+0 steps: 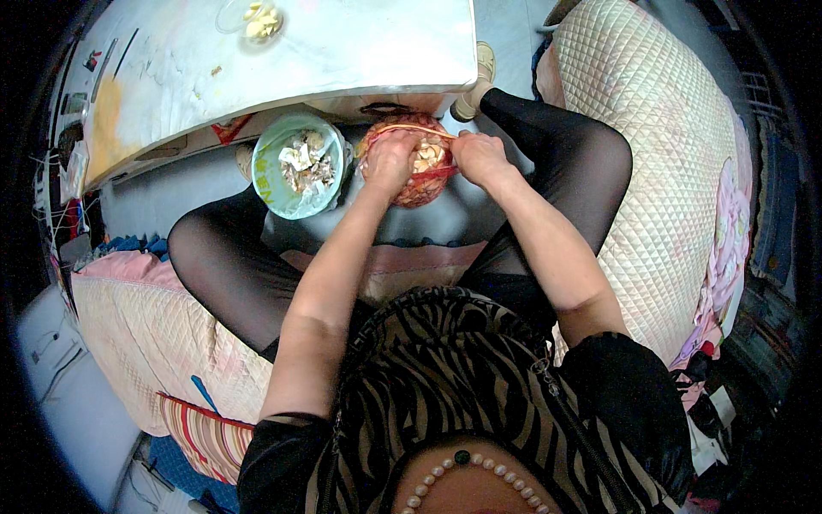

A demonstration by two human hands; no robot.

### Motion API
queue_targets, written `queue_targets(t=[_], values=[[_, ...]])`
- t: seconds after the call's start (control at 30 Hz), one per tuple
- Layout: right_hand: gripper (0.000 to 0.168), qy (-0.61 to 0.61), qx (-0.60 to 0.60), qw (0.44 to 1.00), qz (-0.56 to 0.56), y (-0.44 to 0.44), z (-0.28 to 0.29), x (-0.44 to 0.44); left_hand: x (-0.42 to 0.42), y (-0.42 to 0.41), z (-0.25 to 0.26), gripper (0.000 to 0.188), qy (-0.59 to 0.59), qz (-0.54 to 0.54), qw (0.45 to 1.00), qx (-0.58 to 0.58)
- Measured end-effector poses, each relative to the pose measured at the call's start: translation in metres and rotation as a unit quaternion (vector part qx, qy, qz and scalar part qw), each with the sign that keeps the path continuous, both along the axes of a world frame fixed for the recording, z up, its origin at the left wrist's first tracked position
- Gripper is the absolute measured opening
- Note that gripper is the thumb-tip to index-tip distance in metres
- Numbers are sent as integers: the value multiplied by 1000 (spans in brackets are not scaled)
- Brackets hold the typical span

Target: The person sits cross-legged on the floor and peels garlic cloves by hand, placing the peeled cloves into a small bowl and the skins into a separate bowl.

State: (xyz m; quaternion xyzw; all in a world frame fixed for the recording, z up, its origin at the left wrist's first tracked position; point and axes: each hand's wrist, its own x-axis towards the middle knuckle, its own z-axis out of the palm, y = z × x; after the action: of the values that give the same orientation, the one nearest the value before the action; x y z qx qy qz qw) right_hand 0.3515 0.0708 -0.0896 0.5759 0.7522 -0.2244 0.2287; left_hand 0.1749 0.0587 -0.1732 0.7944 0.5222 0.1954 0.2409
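Observation:
Between my knees, low beside the table, sits a round red mesh bag (419,194) full of pale bulbs or cloves that look like garlic (429,156). My left hand (390,159) is over the left side of its mouth, fingers curled down on the mesh and partly hidden. At the right rim my right hand (478,157) pinches the mesh edge. A thin orange-yellow band (417,128) arches across the far side of the mouth towards the right fingers. Left of the bag stands a bin with a pale green plastic liner (266,183), holding papery peelings and scraps (308,160).
A white-topped table (359,45) spans the far side, bearing a clear bowl of peeled cloves (261,22) and a dark thin rod (126,53). Quilted covers (648,128) lie on the seats to my right and under me. A striped cushion (205,437) lies at lower left.

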Motion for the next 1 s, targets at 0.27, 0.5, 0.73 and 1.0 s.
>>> queue_targets(t=[0.27,0.5,0.73,1.0], values=[[24,19,-1,1000,10,0,-5,4,4,1,-8,23,14,-23,1000,-14],[25,20,-18,1000,12,3,-4,0,-13,4,-4,18,41,-51,995,-76],[22,63,29,997,-18,3,-8,1,-15,10,-1,21,34,11,997,-72],[22,70,71,994,-46,7,-7,-3,2,15,-5,31,-65,-4,995,-73]])
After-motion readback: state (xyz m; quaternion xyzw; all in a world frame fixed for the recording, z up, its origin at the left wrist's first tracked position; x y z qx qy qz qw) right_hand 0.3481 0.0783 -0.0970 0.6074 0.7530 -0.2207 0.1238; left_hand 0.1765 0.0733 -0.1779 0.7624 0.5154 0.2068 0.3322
